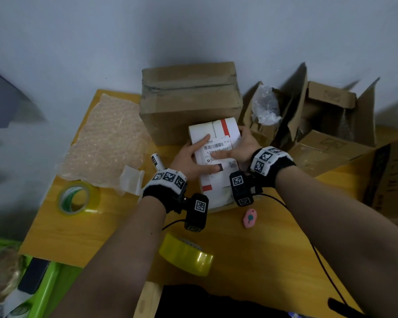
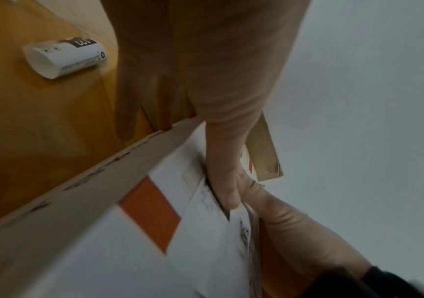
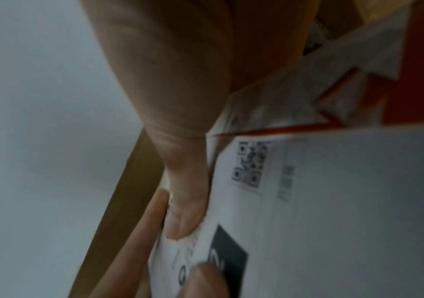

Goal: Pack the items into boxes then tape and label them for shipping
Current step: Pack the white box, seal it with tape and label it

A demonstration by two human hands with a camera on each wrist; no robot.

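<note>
A white carton with red patches [image 1: 223, 125] lies on the yellow table [image 1: 274, 249] in front of me. A printed shipping label [image 1: 216, 149] with a barcode lies on its top face. My left hand [image 1: 191, 154] rests on the carton's left side, one straight finger and the thumb pressing the label. My right hand [image 1: 241, 148] lies against the carton's right edge, its thumb stretched flat across the label. In the left wrist view my thumb [image 2: 223, 181] meets the other hand over the label [image 2: 210, 252]. The right wrist view shows the label's QR code [image 3: 251, 163] beside my thumb [image 3: 187, 191].
A sealed brown box [image 1: 189, 97] stands right behind the carton, and open cardboard boxes [image 1: 326, 125] crowd the right. Bubble wrap [image 1: 108, 138] and a tape roll [image 1: 78, 198] lie at left; a label roll [image 1: 157, 161], yellow tape [image 1: 186, 254] and a pink cutter [image 1: 249, 218] lie near my wrists.
</note>
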